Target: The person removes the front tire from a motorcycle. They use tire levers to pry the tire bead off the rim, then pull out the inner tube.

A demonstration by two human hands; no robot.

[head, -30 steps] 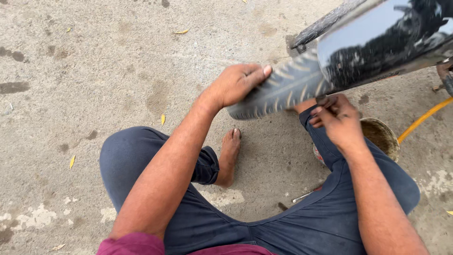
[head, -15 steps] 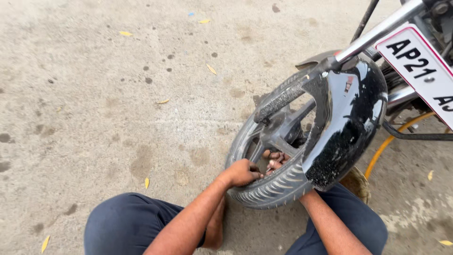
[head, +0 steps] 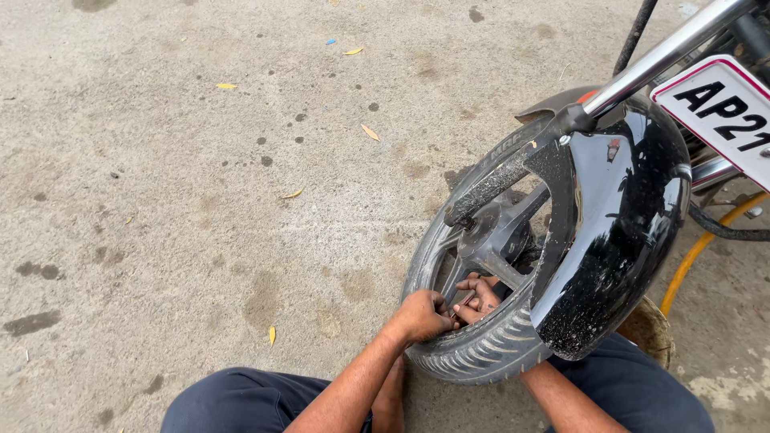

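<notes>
Since the earlier frame, the view had drawn in closer to the wheel, and the right hand had joined the left at the lower rim, where before only the left showed clearly there. Nearest the camera, the person's knees in dark blue trousers (head: 241,401) spread to either side, with a bare foot (head: 391,401) tucked between them on the concrete floor (head: 160,200). The left hand (head: 423,314) was curled over the inner edge of the tyre (head: 473,353), its fingers closed against the rim. The right hand (head: 480,295) sat just beside it, touching it, pinching a small dark thing at the rim; what that thing was could not be told. Both hands worked inside the lower part of the rear wheel, below the black spokes (head: 497,240). Over the tyre arched the glossy black mudguard (head: 618,232), dusty along its lower edge. A brown round object (head: 651,330) lay partly hidden behind the wheel. Farther off, a yellow hose (head: 698,256) curved across the floor, a chrome bar (head: 666,52) ran up to the right, and a white number plate (head: 726,108) hung at the corner. Yellow leaves (head: 370,132) lay scattered over the far concrete.
</notes>
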